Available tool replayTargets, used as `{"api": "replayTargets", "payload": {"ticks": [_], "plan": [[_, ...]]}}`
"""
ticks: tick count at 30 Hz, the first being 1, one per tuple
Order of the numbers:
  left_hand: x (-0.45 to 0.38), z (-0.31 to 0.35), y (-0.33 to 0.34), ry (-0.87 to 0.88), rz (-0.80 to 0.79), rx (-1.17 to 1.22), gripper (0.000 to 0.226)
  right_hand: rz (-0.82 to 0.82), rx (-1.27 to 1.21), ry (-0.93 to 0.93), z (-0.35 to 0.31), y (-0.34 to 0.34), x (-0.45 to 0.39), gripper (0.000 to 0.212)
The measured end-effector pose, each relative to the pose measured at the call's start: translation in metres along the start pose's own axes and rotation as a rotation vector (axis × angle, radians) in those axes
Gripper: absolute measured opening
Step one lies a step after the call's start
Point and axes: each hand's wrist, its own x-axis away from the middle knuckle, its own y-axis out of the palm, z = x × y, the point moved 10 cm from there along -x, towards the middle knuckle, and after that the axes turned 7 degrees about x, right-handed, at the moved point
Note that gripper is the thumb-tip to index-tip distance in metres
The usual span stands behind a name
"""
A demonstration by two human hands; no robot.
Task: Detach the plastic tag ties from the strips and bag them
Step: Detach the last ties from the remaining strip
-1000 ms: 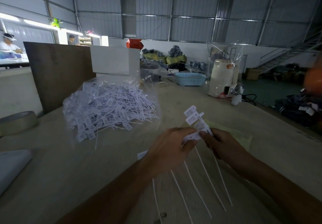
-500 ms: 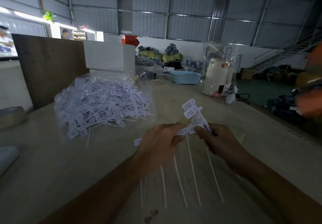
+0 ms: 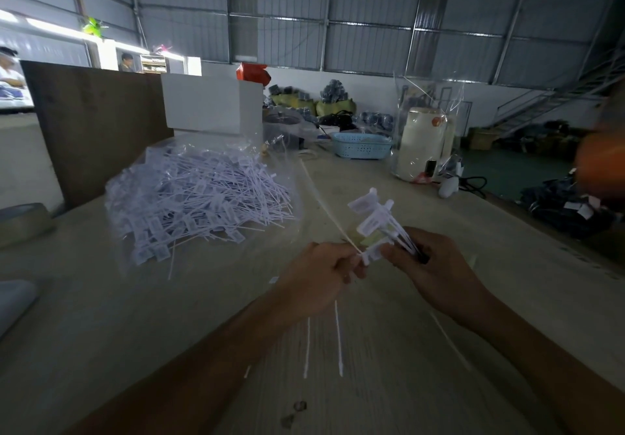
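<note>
- Gripping the strip (image 3: 370,253) between them over the table (image 3: 439,384), the left hand (image 3: 318,277) and right hand (image 3: 436,267) curl tight on its ties (image 3: 368,213).
- One thin tail now points up and away; earlier all hung downward.
- The bag (image 3: 189,197) of loose ties lies well left, as before.

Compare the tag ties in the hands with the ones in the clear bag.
The tag ties in the hands are a few, held above the table by the left hand and right hand; the bagged tag ties are a big tangled heap resting on it. Both are white plastic.
</note>
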Motion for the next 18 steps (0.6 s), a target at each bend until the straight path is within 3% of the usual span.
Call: {"api": "replayTargets", "payload": {"ticks": [3, 8, 13, 16, 18], "plan": [[0.0, 0.0, -0.001, -0.008, -0.019, 0.108, 0.025, -0.023, 0.102, -0.037, 0.0, 0.002, -0.001, 0.034], [0.002, 0.005, 0.004, 0.066, -0.054, 0.227, 0.018, -0.036, 0.168, 0.013, 0.017, 0.01, -0.003, 0.03], [0.001, -0.002, 0.007, 0.088, -0.051, 0.089, 0.049, -0.079, 0.162, 0.033, 0.021, 0.014, -0.003, 0.032], [0.004, 0.007, 0.0, 0.166, 0.016, -0.109, 0.047, -0.12, 0.135, 0.031, 0.021, 0.018, -0.003, 0.026], [0.008, 0.015, -0.003, 0.204, 0.002, -0.264, 0.033, -0.162, 0.167, -0.001, 0.02, 0.022, -0.002, 0.019]]}}
